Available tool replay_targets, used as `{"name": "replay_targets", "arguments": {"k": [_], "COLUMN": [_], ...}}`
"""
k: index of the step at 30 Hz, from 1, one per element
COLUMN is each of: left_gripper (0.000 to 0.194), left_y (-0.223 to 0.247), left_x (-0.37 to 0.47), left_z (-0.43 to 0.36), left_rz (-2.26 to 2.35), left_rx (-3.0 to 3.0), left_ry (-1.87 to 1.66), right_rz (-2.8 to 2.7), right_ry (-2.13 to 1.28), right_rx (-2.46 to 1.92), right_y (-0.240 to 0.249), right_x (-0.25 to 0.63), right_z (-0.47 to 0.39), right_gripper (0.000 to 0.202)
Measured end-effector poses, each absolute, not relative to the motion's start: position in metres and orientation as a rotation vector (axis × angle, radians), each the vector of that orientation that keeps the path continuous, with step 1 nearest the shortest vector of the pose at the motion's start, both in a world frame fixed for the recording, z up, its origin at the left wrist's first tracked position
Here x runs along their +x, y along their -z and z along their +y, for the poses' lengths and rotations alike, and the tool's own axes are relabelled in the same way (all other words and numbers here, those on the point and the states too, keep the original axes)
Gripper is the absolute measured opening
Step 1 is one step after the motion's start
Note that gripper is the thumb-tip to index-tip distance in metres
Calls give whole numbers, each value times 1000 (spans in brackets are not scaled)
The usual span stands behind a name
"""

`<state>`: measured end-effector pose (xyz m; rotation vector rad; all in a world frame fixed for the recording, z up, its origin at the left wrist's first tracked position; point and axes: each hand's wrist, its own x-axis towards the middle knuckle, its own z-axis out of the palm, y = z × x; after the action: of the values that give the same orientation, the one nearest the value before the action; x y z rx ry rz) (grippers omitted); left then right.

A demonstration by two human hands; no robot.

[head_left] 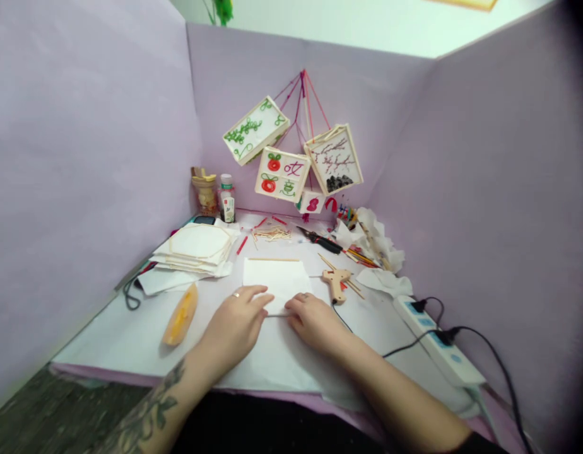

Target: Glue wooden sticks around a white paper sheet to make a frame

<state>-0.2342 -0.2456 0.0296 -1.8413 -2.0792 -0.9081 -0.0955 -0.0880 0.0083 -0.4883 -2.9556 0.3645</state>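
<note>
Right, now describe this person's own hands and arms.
Both hands are bare of gloves. The left hand has a ring on one of its fingers, and a dark, leafy tattoo covers much of that forearm. The right hand also wears a ring; its forearm shows no tattoo, and a black sleeve shows near the elbow.

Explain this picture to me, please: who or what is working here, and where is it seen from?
There is no robot: a person is working, seen by a camera worn on their head. The bare left hand and bare right hand are at the near edge of a rectangular white paper sheet; any pinch is hidden. Right of it on the white-covered table lie a beige pistol-shaped glue gun and a black-handled cutting tool; left, stacked white sheets.
</note>
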Motion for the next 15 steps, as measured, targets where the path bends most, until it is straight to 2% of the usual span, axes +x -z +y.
{"name": "replay_targets", "arguments": {"k": [3, 8, 11, 15], "left_gripper": [34, 31, 35, 17], "left_y": [-10, -16, -30, -49], "left_x": [-230, -226, -225, -229], "left_z": [-228, -227, -230, -239], "left_rz": [-2275, -2408, -2356, -2236], "left_rx": [-2016, -2116, -2098, -2047], "left_ry": [545, 368, 507, 856], "right_rz": [-2989, -3013, -2969, -2937], "right_ry": [-268, -282, -315, -350], "right_rx": [-508, -500, -491, -479], "right_y": [2, 6, 6, 6], "right_x": [-92, -93, -93, -91], "right_z": [-89, -84, -83, -83], "right_gripper": [21, 22, 21, 19]}}
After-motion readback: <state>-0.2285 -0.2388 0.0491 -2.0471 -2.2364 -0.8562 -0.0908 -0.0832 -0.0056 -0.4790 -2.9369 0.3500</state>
